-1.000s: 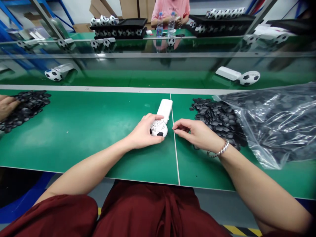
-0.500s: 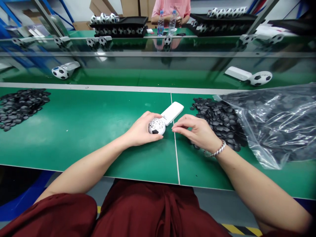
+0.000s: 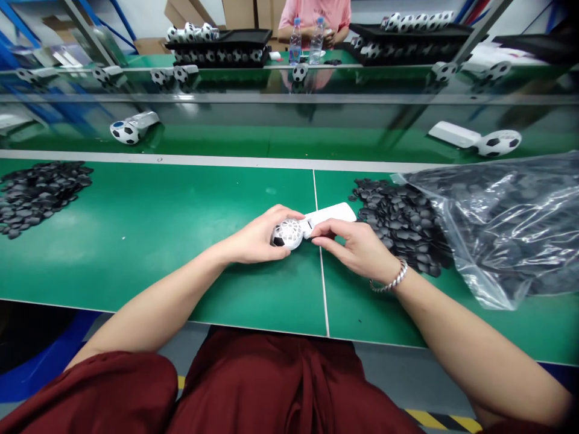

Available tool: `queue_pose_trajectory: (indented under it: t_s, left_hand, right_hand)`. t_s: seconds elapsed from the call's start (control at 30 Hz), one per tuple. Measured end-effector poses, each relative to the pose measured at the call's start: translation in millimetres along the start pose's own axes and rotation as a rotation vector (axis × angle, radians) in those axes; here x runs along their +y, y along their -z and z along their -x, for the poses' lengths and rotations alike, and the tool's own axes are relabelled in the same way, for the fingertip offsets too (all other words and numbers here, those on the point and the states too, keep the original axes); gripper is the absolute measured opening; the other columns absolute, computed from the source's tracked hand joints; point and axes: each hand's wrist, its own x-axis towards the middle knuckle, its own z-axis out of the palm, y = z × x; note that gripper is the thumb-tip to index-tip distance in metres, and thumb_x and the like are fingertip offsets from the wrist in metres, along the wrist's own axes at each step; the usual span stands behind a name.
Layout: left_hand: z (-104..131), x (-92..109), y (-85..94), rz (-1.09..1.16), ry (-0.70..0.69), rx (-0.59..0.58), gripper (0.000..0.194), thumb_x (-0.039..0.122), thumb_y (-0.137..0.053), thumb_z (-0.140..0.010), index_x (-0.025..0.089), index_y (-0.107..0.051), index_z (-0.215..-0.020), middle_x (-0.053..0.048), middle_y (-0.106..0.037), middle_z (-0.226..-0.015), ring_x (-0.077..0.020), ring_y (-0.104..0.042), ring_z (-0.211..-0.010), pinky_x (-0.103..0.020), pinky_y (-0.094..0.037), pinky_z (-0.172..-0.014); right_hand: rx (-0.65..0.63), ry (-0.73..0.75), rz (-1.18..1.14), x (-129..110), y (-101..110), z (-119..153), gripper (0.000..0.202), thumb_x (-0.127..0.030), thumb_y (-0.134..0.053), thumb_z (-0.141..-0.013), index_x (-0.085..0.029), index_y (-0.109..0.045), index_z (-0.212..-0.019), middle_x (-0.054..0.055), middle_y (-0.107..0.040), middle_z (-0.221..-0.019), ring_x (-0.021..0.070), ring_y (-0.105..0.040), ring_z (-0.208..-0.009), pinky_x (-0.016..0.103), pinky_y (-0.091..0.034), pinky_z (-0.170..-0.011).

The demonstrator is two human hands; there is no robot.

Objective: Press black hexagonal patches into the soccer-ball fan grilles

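My left hand (image 3: 260,238) is wrapped round the ball-shaped head of a white handheld fan (image 3: 289,234). This head has an open white lattice on top and a black football patch at its lower left. The fan's flat white handle (image 3: 337,212) points right, passing behind my right fingers. My right hand (image 3: 346,244) is pinched closed beside the fan's neck, close to the head. Whatever lies between those fingertips is too small to make out. To the right of this hand lies a heap of small black pieces (image 3: 402,217).
A clear plastic bag (image 3: 511,223) of black pieces lies at right, and another black heap (image 3: 40,193) at left. Beyond the pale edge strip, football fans (image 3: 497,143) lie on a green belt (image 3: 271,141). Across it are black trays (image 3: 226,42), water bottles (image 3: 295,45) and a person (image 3: 316,15).
The fan has turned clockwise, its handle now pointing more to the right. My right pinch has moved slightly left to the fan's neck. On the belt, near fans shifted right and far fans left.
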Motion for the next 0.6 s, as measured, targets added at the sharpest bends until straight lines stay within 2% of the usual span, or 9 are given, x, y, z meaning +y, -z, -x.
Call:
queue_pose_trajectory:
  t_s: [0.27,0.4,0.6]
  left_hand:
    - [-0.2,2.0,-2.0,0.008,-0.001,0.006,0.055,0.017,-0.056,-0.068,0.022,-0.044,-0.121,-0.006,-0.045,-0.12,-0.0209,-0.047,-0.113,-0.034,-0.04,-0.097]
    - [-0.6,3.2,-3.8,-0.008,0.008,0.023,0.055,0.018,-0.058,-0.067,0.021,-0.044,-0.121,-0.007,-0.045,-0.12,-0.0217,-0.047,-0.112,-0.036,-0.039,-0.098]
    - [-2.3,3.2,-8.3,0.011,0.026,0.075,0.055,0.029,-0.067,-0.067,0.02,-0.047,-0.118,-0.007,-0.047,-0.118,-0.0228,-0.047,-0.113,-0.039,-0.038,-0.099]
  right_hand:
    - [-0.068,0.106,0.011,-3.6,-3.7,-0.7,0.018,-0.018,-0.049,-0.085,-0.02,-0.06,-0.099,0.004,-0.062,-0.082,0.0133,-0.057,-0.07,0.027,-0.047,-0.067]
    - [-0.071,0.111,0.014,-2.7,-3.5,0.4,0.013,-0.018,-0.052,-0.083,-0.019,-0.061,-0.092,0.003,-0.062,-0.077,0.0135,-0.057,-0.07,0.026,-0.046,-0.066]
    - [-0.045,0.079,-0.017,-2.4,-3.4,0.7,0.008,-0.022,-0.054,-0.083,-0.017,-0.061,-0.083,0.004,-0.063,-0.079,0.0129,-0.057,-0.071,0.025,-0.046,-0.067]
